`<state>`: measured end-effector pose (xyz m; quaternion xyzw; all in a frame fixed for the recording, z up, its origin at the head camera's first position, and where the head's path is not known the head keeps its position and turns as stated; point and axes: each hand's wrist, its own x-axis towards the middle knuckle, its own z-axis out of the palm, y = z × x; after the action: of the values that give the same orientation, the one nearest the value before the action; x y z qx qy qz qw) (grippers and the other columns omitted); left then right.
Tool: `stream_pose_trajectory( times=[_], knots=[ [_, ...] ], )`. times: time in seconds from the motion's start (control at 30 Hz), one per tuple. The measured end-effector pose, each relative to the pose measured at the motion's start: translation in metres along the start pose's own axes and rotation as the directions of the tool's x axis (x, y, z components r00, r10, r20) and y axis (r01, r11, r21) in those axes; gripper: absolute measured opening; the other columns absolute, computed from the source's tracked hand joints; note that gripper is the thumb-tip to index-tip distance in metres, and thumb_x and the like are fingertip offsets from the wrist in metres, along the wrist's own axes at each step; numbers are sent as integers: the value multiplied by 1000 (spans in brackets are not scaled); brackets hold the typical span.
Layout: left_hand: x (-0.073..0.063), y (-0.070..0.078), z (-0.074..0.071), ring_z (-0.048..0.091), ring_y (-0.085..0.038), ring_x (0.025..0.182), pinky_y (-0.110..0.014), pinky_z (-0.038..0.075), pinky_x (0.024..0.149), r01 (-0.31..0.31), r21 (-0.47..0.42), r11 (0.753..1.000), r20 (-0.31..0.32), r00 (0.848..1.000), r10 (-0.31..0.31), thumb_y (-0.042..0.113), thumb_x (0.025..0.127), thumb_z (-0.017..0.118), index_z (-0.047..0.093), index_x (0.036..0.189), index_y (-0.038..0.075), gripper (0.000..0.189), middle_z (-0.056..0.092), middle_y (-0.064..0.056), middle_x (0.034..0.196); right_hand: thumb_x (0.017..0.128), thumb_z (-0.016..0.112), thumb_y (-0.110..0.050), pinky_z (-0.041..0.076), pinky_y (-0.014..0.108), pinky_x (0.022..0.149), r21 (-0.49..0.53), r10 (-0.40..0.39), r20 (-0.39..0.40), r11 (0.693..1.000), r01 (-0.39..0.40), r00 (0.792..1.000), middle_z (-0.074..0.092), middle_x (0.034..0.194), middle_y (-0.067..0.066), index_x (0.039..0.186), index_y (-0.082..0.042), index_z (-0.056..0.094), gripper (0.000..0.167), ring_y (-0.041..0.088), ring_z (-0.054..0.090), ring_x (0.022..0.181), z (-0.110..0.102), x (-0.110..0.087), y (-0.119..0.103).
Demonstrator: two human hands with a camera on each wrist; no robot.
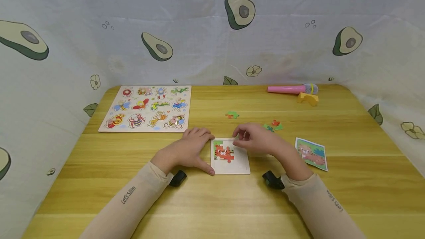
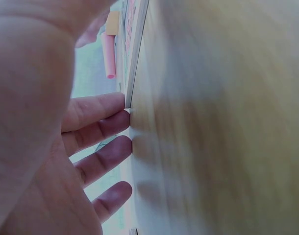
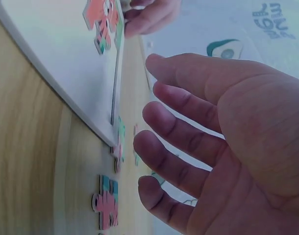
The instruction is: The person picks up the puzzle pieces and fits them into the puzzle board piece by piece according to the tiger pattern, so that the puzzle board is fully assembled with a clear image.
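On the yellow wooden bench (image 1: pixel 219 202), the splayed left hand (image 1: pixel 187 151) should steady the square white board (image 1: pixel 241 163), the right hand (image 1: pixel 257 139) near it, fingers apart.

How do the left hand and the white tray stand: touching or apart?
Touching: the left wrist view shows the left hand with a fingertip against the white tray.

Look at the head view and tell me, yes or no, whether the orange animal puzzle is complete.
No: the board shows bare white surface beside and below the placed pieces.
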<state>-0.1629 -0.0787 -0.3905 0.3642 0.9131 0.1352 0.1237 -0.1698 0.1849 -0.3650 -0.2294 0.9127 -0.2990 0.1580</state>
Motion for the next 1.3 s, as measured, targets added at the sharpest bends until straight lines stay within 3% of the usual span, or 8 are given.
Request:
stream_pose_trajectory(
  times=[0.33, 0.53, 0.7, 0.8, 1.0, 1.3],
  knots=[
    [0, 1, 0, 35, -24, 134, -46, 23, 111, -2, 1, 1000, -6, 1000, 2, 79, 67, 75, 48, 146, 8, 109, 44, -3, 145, 94, 72, -15, 51, 35, 63, -1, 15, -70, 1000, -16, 997, 61, 94, 5, 111, -2, 69, 21, 21, 58, 77, -14, 19, 6],
    [-2, 1, 0, 34, -25, 135, -48, 23, 111, -9, -11, 1000, 2, 1000, 9, 78, 67, 76, 47, 146, 8, 109, 43, -4, 146, 94, 73, -20, 51, 42, 83, -116, 82, -70, 989, -90, 994, 61, 112, 13, 122, -2, 67, 34, 28, 58, 94, -20, 30, 2],
    [-2, 1, 1, 34, -25, 135, -47, 23, 111, -15, -6, 1000, -5, 1000, 15, 78, 67, 76, 47, 146, 8, 109, 43, -4, 145, 96, 69, -22, 41, 53, 103, -210, 114, -82, 969, -129, 990, 50, 137, 20, 135, -3, 61, 44, 38, 49, 124, -23, 37, 4],
    [-2, 0, 2, 34, -25, 135, -47, 23, 111, -14, -8, 1000, -13, 1000, 14, 77, 67, 76, 47, 146, 7, 109, 44, -3, 145, 97, 67, -23, 35, 56, 108, -223, 118, -90, 965, -135, 989, 45, 144, 22, 141, -3, 56, 50, 41, 43, 133, -23, 43, 8],
    [-2, 0, 4, 34, -23, 134, -46, 23, 111, -17, -27, 999, -10, 1000, 17, 77, 68, 76, 48, 146, 8, 108, 44, -2, 144, 95, 71, -27, 39, 54, 105, -129, 160, -80, 977, -170, 984, 50, 137, 24, 146, -1, 49, 61, 39, 49, 124, -19, 53, 17],
    [-1, 0, 4, 33, -24, 135, -46, 23, 111, -12, -7, 1000, -5, 1000, 12, 78, 67, 75, 46, 147, 8, 110, 43, -3, 146, 94, 73, -25, 37, 52, 107, -111, 156, -98, 980, -167, 983, 55, 132, 24, 138, 4, 57, 54, 37, 50, 123, -19, 60, 27]
  ],
)
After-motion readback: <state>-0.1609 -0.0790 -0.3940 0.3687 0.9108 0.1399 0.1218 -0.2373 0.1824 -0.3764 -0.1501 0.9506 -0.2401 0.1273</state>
